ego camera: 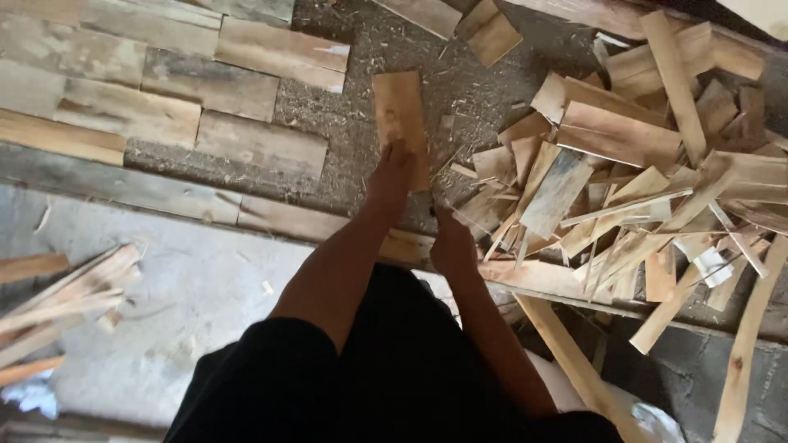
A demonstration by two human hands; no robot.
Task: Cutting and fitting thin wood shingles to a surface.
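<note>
My left hand [391, 174] grips the near end of a short, pale wooden board [399, 111] that stands upright on the sawdust-covered ground. My right hand [451, 240] is just to the right and nearer to me, seen from the back with its fingers curled in. Whether it holds anything is hidden. It rests by the edge of a long plank [542, 277] at the foot of the scrap pile. Both arms come out of black sleeves [394, 377].
A big heap of split wood scraps and thin slats [632, 189] fills the right side. Flat weathered planks [164, 107] lie in rows at the upper left. A bundle of thin sticks [57, 308] sits on the grey concrete at the left.
</note>
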